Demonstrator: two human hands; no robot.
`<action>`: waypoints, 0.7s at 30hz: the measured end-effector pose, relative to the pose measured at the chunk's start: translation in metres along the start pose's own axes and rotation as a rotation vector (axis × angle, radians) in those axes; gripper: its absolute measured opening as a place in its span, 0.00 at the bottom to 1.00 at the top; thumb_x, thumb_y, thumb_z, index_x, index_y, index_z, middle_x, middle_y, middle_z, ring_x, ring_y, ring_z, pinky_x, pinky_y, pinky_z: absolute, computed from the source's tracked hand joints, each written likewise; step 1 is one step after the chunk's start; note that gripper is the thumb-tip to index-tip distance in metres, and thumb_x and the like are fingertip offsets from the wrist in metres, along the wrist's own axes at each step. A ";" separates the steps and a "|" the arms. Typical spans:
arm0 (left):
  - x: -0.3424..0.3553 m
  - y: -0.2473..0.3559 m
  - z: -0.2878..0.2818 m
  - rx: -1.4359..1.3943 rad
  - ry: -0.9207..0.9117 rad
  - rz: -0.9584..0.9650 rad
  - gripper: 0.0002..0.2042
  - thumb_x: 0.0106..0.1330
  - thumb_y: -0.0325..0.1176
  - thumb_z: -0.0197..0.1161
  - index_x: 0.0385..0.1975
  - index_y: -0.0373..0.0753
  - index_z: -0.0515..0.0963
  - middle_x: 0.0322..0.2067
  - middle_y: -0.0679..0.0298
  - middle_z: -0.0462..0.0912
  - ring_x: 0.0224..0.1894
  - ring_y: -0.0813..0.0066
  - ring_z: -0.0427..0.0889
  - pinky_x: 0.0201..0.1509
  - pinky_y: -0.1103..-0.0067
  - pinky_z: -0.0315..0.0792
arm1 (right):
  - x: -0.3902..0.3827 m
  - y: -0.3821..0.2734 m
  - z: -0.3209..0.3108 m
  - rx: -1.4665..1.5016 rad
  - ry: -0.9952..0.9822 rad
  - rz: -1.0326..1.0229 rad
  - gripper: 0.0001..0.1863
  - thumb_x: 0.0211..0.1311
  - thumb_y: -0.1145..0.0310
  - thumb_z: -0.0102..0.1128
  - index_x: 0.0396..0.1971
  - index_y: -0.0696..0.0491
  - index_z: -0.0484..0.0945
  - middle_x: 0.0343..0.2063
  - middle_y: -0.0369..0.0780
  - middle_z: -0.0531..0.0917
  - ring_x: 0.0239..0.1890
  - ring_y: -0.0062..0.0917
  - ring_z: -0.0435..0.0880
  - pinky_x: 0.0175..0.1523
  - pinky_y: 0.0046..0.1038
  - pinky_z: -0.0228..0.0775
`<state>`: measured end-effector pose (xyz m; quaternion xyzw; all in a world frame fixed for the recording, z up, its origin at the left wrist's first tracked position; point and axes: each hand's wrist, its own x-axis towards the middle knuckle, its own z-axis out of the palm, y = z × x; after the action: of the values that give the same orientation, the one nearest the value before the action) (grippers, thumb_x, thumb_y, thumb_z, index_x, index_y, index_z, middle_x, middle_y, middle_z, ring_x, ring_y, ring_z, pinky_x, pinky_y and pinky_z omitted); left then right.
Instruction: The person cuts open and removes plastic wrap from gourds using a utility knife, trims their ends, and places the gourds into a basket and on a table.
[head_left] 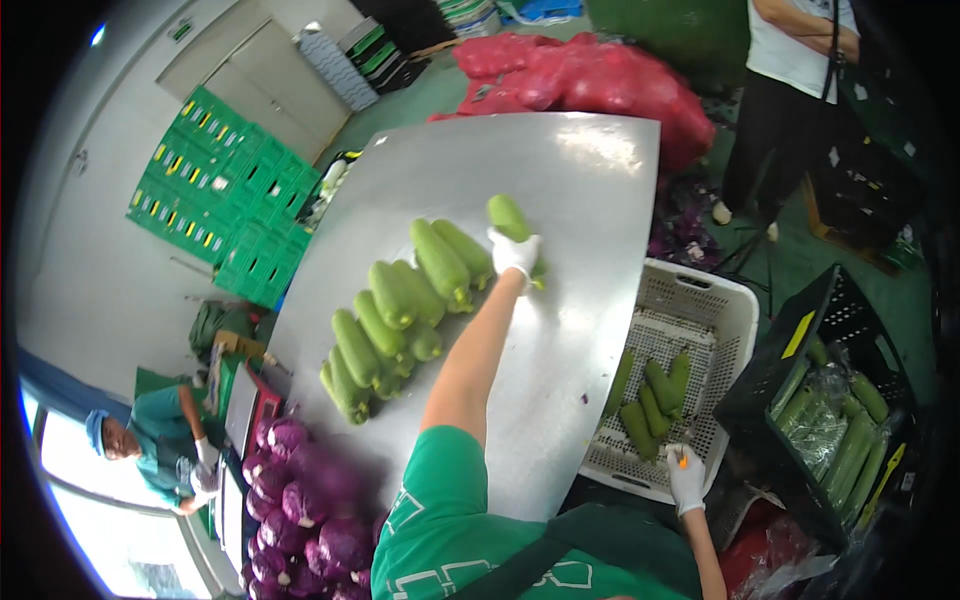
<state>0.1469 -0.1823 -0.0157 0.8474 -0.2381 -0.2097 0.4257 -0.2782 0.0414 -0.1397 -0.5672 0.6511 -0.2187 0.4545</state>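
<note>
My left hand (513, 252), in a white glove, reaches over the metal table (560, 400) and is closed around a long pale green gourd (508, 215). The gourd lies at the right end of a slanting row of similar gourds (438, 260). Low on the right, my gloved right hand (686, 482) is closed on a small orange object (683, 461), mostly hidden by the fingers. That hand is by the near rim of a white plastic crate (745, 330). Several darker green gourds (657, 390) lie inside the crate.
Purple cabbages (303, 503) are heaped at the near left. Beyond them works another person (165, 450). A black crate (835, 290) with wrapped green vegetables stands at right. Red sacks (590, 80) lie past the table; another person (790, 90) stands far right. Green crates (215, 190) are stacked left.
</note>
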 end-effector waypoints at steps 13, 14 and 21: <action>0.113 0.004 0.012 1.397 0.104 0.132 0.31 0.63 0.53 0.54 0.67 0.56 0.58 0.68 0.68 0.56 0.68 0.64 0.56 0.64 0.59 0.62 | -0.048 0.042 -0.066 -0.084 0.306 0.258 0.15 0.61 0.55 0.55 0.35 0.51 0.82 0.28 0.50 0.81 0.32 0.48 0.80 0.37 0.43 0.73; 0.136 -0.003 -0.006 1.368 0.053 -0.001 0.25 0.67 0.49 0.48 0.64 0.53 0.64 0.68 0.68 0.57 0.67 0.64 0.59 0.64 0.62 0.64 | -0.041 0.044 -0.069 -0.021 0.336 0.225 0.15 0.61 0.56 0.56 0.34 0.52 0.82 0.28 0.50 0.81 0.32 0.48 0.80 0.37 0.43 0.73; 0.082 0.103 0.128 0.795 -0.067 1.064 0.25 0.60 0.40 0.62 0.54 0.30 0.71 0.53 0.49 0.76 0.56 0.55 0.74 0.60 0.69 0.67 | -0.058 0.072 -0.105 0.152 0.473 0.313 0.11 0.59 0.64 0.58 0.36 0.55 0.81 0.30 0.50 0.82 0.34 0.47 0.80 0.37 0.38 0.73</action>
<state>0.1177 -0.3629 -0.0140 0.6998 -0.6963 0.1066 0.1186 -0.4088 0.0899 -0.1257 -0.3575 0.8001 -0.3203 0.3598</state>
